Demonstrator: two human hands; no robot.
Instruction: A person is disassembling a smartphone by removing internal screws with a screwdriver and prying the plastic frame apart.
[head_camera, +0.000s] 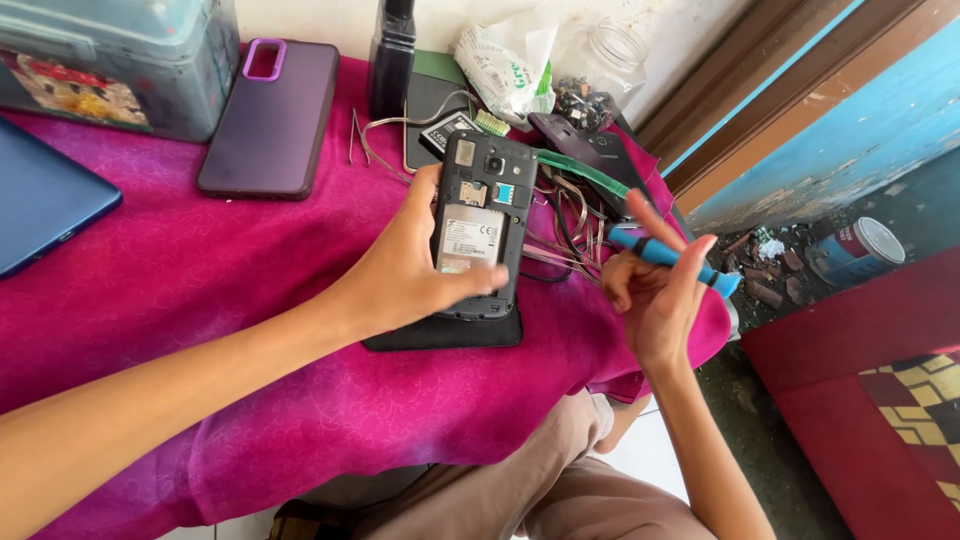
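Opened phone (480, 215) with its back cover off, propped up off a black mat (445, 333) on the pink cloth (200, 290). Gripped along its left edge by the left hand (415, 270), thumb laid across the lower part of the bare back, fingers hidden behind. Facing the camera: camera lens at the top, small card slots below it, battery bay in the middle.

Right hand (650, 300) just to the right of the phone, not touching it, closed loosely on a blue screwdriver (665, 257) – shaft pinched between thumb and bent fingers, forefinger raised, tip pointing away to the left and up.

By the look of it, a pause between steps of the teardown: back exposed, tool ready but not yet at work. Bringing the tip to the phone would call for turning the driver round in the fingers and holding the phone steady against the mat.

Labels and packages:
- White rectangular sticker (470, 238) in the battery bay, fine dark print, partly under the thumb.
- Loose battery (445, 130) behind the phone, black with a white label, tilted.
- Crumpled white bag with green print (505, 60) against the wall, beside a clear glass jar (615, 45).
- Plastic box (120, 60) at top left, colourful picture on its front.
- Purple phone case (270, 118) flat on the cloth; blue tablet (40, 195) at the left edge.
- Tin can (860, 250) on the ground to the right – red, white and blue wrapper.
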